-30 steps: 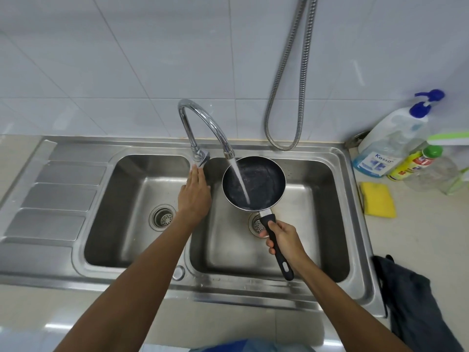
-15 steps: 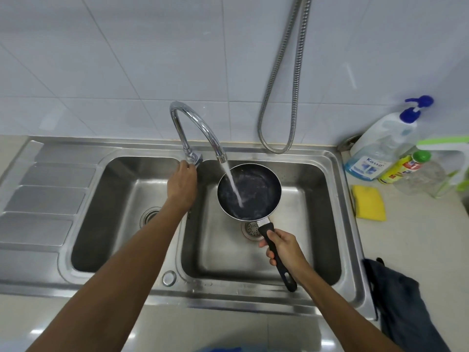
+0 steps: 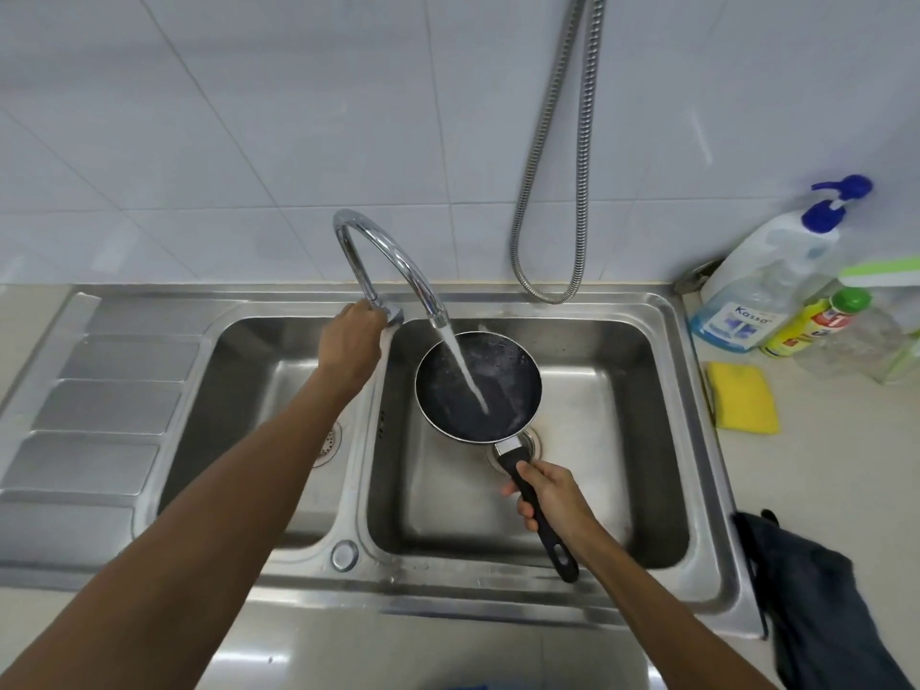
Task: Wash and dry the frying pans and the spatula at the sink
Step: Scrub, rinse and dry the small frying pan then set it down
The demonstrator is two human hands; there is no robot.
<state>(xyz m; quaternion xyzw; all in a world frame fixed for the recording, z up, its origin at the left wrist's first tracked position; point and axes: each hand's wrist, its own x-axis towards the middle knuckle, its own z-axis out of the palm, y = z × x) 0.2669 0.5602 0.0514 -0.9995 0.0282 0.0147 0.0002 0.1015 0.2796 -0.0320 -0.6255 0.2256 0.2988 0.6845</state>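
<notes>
- Nearest, on the counter to the right of the sink, a dark cloth lies crumpled, one edge just beside the sink's rim.
- The right hand reaches over the right basin, fingers and thumb wrapped tight round the black handle of the frying pan. The handle's end with its hanging hole sticks out behind the hand.
- The pan is held above the right basin, apart from the bottom, its dark inside facing up and tipped a little. The basin's drain shows just under where handle meets pan.
- A stream of water falls from the spout and lands inside the pan, whose surface is wet and speckled with drops.
- The left hand stretches across the left basin to the base of the tap, fingers bent over the tap lever; only the lever's tip peeks out beside the knuckles.
- To the left, the ribbed drainboard runs alongside the left basin.
- On the right counter a yellow sponge lies flat near the rim.
- Behind it stand a pump bottle with a blue top and a yellow bottle with a green cap, touching.
- Farthest back, a metal hose hangs in a loop against the white tiles.
</notes>
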